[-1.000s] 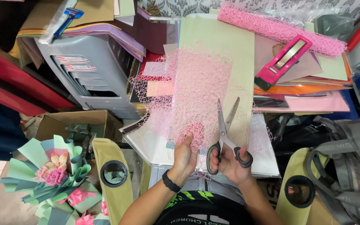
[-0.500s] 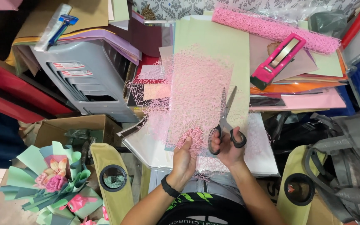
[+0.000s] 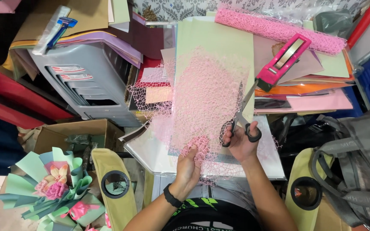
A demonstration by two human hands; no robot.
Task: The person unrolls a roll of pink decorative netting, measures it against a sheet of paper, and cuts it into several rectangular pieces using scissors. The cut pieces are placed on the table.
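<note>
far to the left of our hands lies a green paper bouquet (image 3: 52, 188). our left hand (image 3: 188, 164) is closed in a pinch on the near edge of the pink mesh sheet (image 3: 202, 102), which spreads away from both hands. just right of it, our right hand (image 3: 240, 139) has fingers through the handles of the scissors (image 3: 240, 117), blades parted at the mesh's right edge. beyond the right hand sits a pink tape dispenser (image 3: 283, 60).

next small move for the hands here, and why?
Probably close the scissors and advance them up the pink mesh. The right hand holds them with blades parted along the mesh's right edge, and the left hand pinches the mesh's lower edge taut, so a cut looks set up.
</note>
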